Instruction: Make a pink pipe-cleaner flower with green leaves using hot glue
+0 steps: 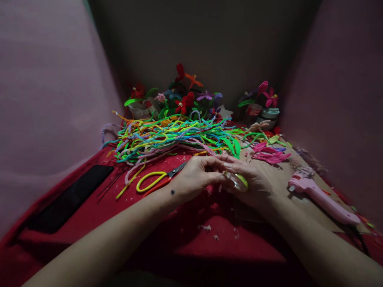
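Both hands meet over the front middle of the red cloth. Between them is a small, shiny clear object with a yellow-green edge [239, 181]; its exact kind I cannot make out. My left hand [197, 173] is closed, its thumb and fingers pressed on the object's left side. My right hand [254, 181] curls round it from the right, hiding part of it. Just left of my left hand lie scissors [152, 181] with one yellow and one red handle loop, blades partly behind the hand. Beyond the hands spreads a tangled heap of coloured pipe cleaners [170, 135].
A black phone [72, 197] lies at left. A pink glue gun [323, 195] rests at right on brown cardboard [278, 187], near pink pipe cleaner pieces [269, 153]. Pipe cleaner flowers [185, 103] and a lidded jar [269, 116] stand at the back. Scraps litter the red cloth [209, 247].
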Motion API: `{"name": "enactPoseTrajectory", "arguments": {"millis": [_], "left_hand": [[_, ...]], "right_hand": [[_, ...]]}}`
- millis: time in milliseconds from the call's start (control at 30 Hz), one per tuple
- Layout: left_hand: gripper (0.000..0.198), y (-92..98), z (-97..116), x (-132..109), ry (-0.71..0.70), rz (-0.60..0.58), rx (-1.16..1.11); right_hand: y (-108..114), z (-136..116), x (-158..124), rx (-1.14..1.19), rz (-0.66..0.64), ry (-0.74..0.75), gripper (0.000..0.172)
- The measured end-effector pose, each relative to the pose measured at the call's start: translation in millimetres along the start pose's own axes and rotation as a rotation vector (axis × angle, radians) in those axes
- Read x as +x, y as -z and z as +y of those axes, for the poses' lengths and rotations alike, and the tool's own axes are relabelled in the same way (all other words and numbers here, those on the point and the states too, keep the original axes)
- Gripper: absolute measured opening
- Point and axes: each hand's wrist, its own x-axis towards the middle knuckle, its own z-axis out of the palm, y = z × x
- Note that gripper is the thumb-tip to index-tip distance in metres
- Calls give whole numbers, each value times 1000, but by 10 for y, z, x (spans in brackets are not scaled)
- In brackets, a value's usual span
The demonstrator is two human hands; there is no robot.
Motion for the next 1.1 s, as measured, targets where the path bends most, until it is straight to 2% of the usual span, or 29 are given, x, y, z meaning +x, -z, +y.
{"name": "enactPoseTrajectory", "arguments": {"millis": [67,200,267,367,500,600,700,800,867,933,1000,1067,1100], "left_hand": [[13,-16,-20,1,-94,71,132],[12,-27,-59,-28,-374,215,518],[14,-25,-63,-55,-440,214,644],[18,-16,-53,-91,-447,183,727],[23,7,-2,-114,-377,149,691],[20,31,61,-114,-270,106,531],[15,57,78,-88,70,-16,109],[16,54,31,-47,472,-251,-431],[16,38,-4,-30,619,-425,-627],[18,40,-21,-20,670,-504,-665],[20,90,-24,-9,604,-413,-594],[19,188,-27,9,435,-189,-398],[20,246,-34,19,326,-65,-231]], "right_hand": [[13,7,7,11,-29,-11,25],[12,0,2,23,-40,-45,23],[1,-9,-10,13,-21,-42,22],[-13,-18,-31,-17,-8,-39,21],[-28,-18,-44,-66,-1,-43,23],[-48,-16,-42,-119,53,9,25],[-83,3,-56,-199,60,117,29],[-148,29,-117,-307,64,250,33],[-198,19,-186,-418,70,335,31],[-228,-33,-264,-503,62,434,25],[-211,-119,-333,-544,111,546,17],[-134,-208,-378,-628,233,611,10],[-75,-241,-391,-720,284,611,5]]}}
